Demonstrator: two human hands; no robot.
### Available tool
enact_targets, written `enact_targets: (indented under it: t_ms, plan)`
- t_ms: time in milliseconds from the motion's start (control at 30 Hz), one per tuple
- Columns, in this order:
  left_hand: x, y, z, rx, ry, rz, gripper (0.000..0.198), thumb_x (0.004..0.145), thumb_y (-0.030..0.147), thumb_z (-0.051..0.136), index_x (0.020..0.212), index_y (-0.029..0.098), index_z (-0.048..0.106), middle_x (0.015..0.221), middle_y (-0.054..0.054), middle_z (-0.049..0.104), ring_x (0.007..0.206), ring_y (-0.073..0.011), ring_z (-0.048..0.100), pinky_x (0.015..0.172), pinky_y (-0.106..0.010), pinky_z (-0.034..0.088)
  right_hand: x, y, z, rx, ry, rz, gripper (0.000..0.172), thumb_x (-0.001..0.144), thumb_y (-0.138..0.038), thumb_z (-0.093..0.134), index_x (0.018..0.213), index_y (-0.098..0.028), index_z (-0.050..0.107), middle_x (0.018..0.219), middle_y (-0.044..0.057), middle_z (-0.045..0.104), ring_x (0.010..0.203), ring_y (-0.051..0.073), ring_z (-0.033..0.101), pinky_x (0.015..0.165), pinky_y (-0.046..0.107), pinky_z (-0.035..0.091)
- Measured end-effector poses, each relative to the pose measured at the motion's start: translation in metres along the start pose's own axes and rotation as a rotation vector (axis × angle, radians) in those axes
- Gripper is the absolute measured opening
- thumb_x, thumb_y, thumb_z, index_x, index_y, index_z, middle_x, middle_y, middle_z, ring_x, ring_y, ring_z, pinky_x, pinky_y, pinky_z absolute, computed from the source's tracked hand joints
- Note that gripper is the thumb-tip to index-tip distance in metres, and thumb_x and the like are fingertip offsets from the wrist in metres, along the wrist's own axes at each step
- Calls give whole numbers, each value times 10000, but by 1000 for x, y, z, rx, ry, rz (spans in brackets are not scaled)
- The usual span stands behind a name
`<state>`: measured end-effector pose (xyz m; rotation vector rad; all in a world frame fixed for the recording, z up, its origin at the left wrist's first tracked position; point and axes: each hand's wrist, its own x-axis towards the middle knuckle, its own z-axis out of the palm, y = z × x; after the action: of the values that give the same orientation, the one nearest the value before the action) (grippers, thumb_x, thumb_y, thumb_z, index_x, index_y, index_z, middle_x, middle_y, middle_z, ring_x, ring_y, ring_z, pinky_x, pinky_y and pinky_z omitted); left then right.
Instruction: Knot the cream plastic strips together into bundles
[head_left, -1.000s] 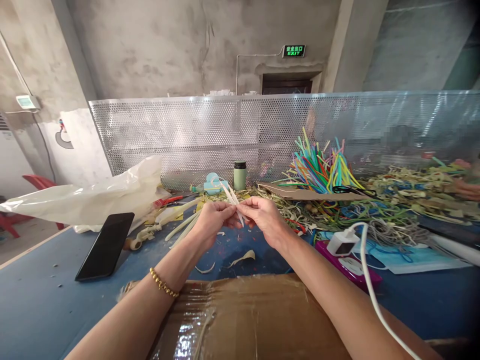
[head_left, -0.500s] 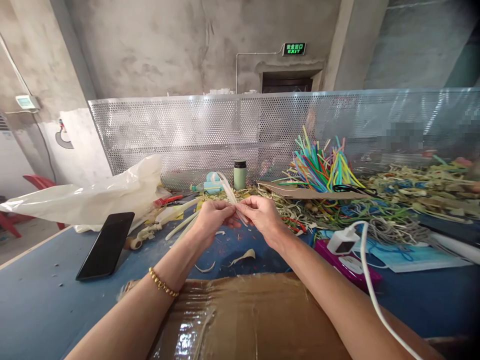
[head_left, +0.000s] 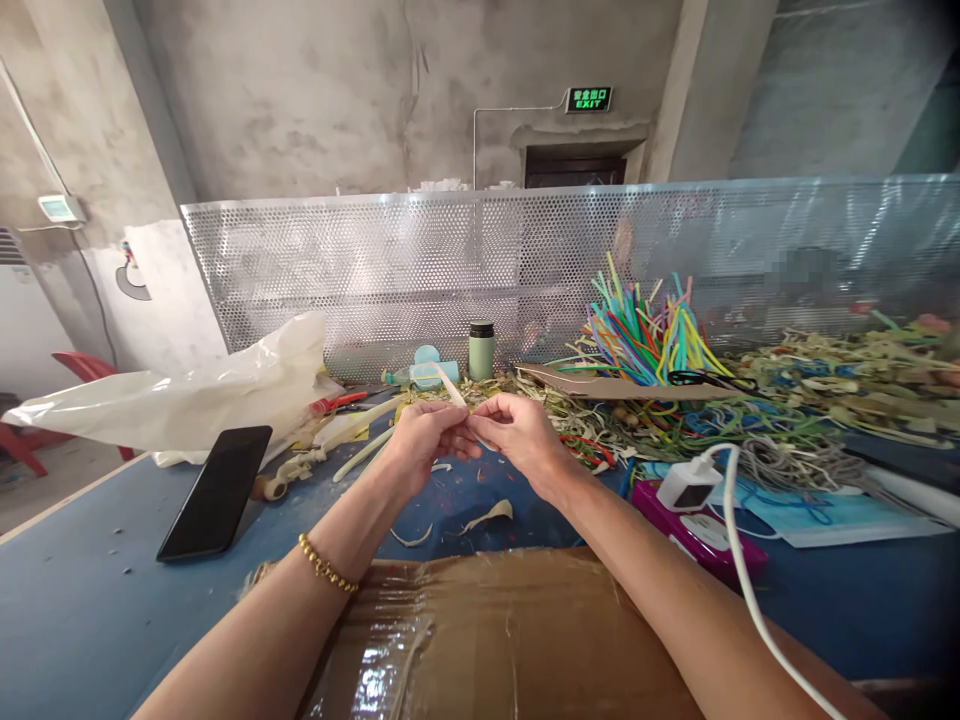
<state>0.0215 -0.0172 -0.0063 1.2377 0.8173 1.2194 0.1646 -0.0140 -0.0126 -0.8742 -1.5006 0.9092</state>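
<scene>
A thin pale strip (head_left: pixel 450 387) rises from between my fingertips, leaning up and to the left. My left hand (head_left: pixel 429 437) pinches it between thumb and forefinger. My right hand (head_left: pixel 519 432) meets the left at the strip's lower end, thumb and forefinger pressed together there; the exact grip is partly hidden. Both hands are held above the blue table (head_left: pixel 292 590), beyond a taped brown cardboard box (head_left: pixel 555 630). Under them lie loose pale scraps (head_left: pixel 491 515).
At left are a black phone (head_left: pixel 216 492) and a translucent plastic sheet (head_left: pixel 187 385). A green flask (head_left: pixel 481 352) stands behind my hands. To the right are colourful strips (head_left: pixel 649 330), a purple box (head_left: pixel 697 530) with a white charger (head_left: pixel 688 487), and a blue mask (head_left: pixel 840 515). A perforated metal panel (head_left: pixel 360 270) spans the back.
The pale strip has turned: its broader upper loop now looks narrower and lower, tilting left. My hands stay close together in nearly the same place.
</scene>
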Motion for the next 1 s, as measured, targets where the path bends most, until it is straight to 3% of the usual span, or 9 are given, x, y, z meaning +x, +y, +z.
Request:
enact_targets:
  t_ms: [100, 233, 367, 500, 700, 1000]
  plan:
    - [2, 1, 0, 82, 80, 89, 197, 758, 239, 639, 619, 101, 652, 536, -77, 655, 463, -161, 623, 497, -259, 472, 0, -2, -2, -54, -11, -8, 281, 721, -412, 725, 737, -153, 616, 585, -10, 583, 501, 95, 471, 480, 240, 354]
    - [4, 1, -4, 291, 210, 383, 240, 797, 312, 639, 636, 136, 661, 554, -32, 650, 521, -150, 626, 539, -244, 470, 2, -2, -6, -149, 25, 43, 329, 847, -467, 601, 760, -151, 635, 666, 37, 645, 489, 104, 509, 442, 234, 352]
    - [5, 0, -7, 390, 212, 492, 264, 839, 352, 603, 681, 156, 682, 566, -10, 647, 540, -134, 597, 562, -233, 455, 2, 0, -7, -217, -52, 89, 433, 875, -533, 545, 752, -138, 674, 746, 70, 681, 495, 112, 530, 414, 234, 335]
    - [4, -1, -5, 396, 208, 509, 262, 846, 350, 592, 687, 161, 682, 573, 0, 635, 534, -129, 582, 559, -234, 443, 0, 0, -5, -182, -120, 50, 390, 808, -517, 635, 690, -146, 653, 688, 40, 657, 497, 106, 526, 432, 229, 337]
    - [1, 3, 0, 253, 239, 389, 264, 798, 322, 625, 613, 140, 668, 529, -20, 624, 511, -122, 552, 541, -236, 407, 0, 2, -4, -145, -104, 20, 432, 734, -568, 697, 680, -142, 654, 616, 18, 612, 465, 90, 479, 415, 225, 314]
    - [2, 4, -1, 214, 236, 371, 206, 752, 289, 642, 629, 127, 680, 532, -17, 615, 502, -113, 528, 505, -228, 373, -3, 2, -2, -132, -116, 75, 413, 755, -556, 695, 692, -151, 643, 493, -31, 516, 386, 72, 401, 357, 210, 288]
